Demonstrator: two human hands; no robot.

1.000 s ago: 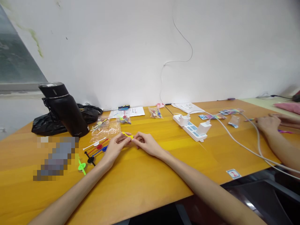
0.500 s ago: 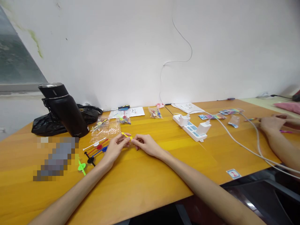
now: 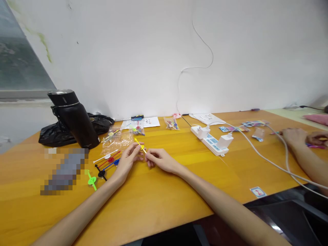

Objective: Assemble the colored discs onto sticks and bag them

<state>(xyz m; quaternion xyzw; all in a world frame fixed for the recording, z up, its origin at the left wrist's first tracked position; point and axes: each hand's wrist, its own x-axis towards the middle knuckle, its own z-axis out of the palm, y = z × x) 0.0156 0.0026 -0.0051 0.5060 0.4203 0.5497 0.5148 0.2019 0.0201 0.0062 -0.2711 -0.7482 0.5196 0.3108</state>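
My left hand (image 3: 128, 159) and my right hand (image 3: 160, 160) meet over the middle of the orange table (image 3: 159, 201). Between their fingertips they pinch a thin yellow plastic stick (image 3: 140, 145), tilted with its far end up and to the left. Just left of my left hand lie several similar sticks with discs: white (image 3: 105, 156), red (image 3: 109, 160), blue (image 3: 112, 164), black (image 3: 100, 173) and green (image 3: 91, 179).
A black flask (image 3: 74, 119) and a black bag (image 3: 53, 135) stand at the left rear. Clear bags of parts (image 3: 116, 138) lie behind my hands. A white power strip (image 3: 211, 139) with chargers and cables sits to the right. Another person's hands (image 3: 298, 136) work at the far right.
The yellow stick has turned from lying nearly flat between my fingers to pointing up and away. The view has shifted slightly to the left. The other person's hands moved a little.
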